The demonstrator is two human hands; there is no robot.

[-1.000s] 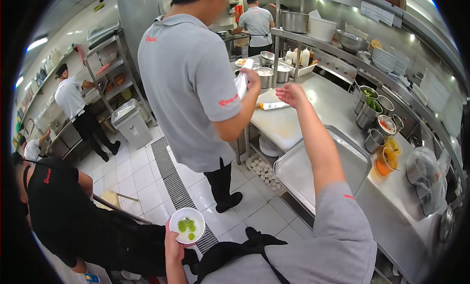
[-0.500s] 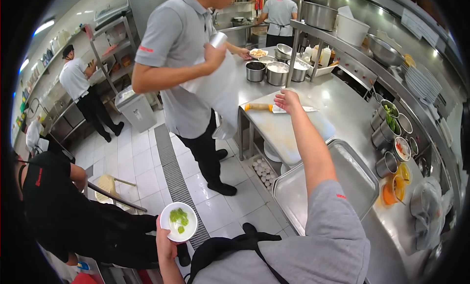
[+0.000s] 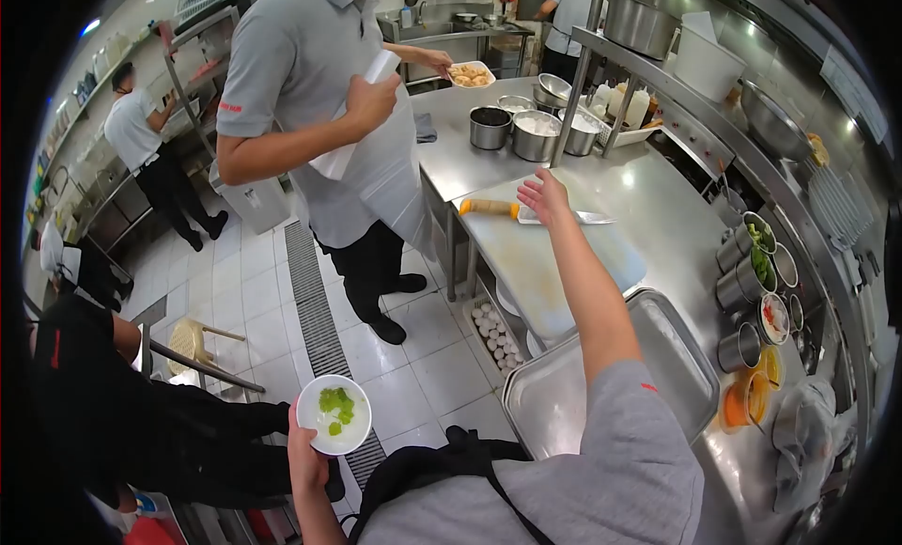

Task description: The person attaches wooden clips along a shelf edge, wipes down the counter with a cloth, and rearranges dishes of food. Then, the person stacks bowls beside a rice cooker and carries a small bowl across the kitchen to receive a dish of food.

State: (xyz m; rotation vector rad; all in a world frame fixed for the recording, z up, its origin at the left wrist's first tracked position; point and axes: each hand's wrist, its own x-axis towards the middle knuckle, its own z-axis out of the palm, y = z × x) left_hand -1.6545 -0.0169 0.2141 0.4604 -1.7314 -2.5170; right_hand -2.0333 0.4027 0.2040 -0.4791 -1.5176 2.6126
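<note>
My left hand (image 3: 307, 460) grips a white bowl (image 3: 367, 421) by its rim and side, low in the view. Green leaves (image 3: 335, 410) lie in the bowl. On the other side, my right hand (image 3: 546, 197) reaches out over a white cutting board (image 3: 554, 272), fingers spread and holding nothing. Beneath that hand a knife (image 3: 590, 218) with a yellow and tan handle lies across the board's far end. Whether my fingers touch the knife I cannot tell.
A co-worker (image 3: 310, 94) in grey stands left of the counter, carrying a food container (image 3: 472, 74) and a white roll (image 3: 352, 113). Metal trays (image 3: 676, 357) sit beside the board. Steel pots (image 3: 536, 136) stand behind it. Another person (image 3: 122, 404) in black is at the left.
The co-worker in grey has shifted left in view, and the food container is lifted off the counter. My right hand stays over the knife with fingers more spread; my left keeps the bowl.
</note>
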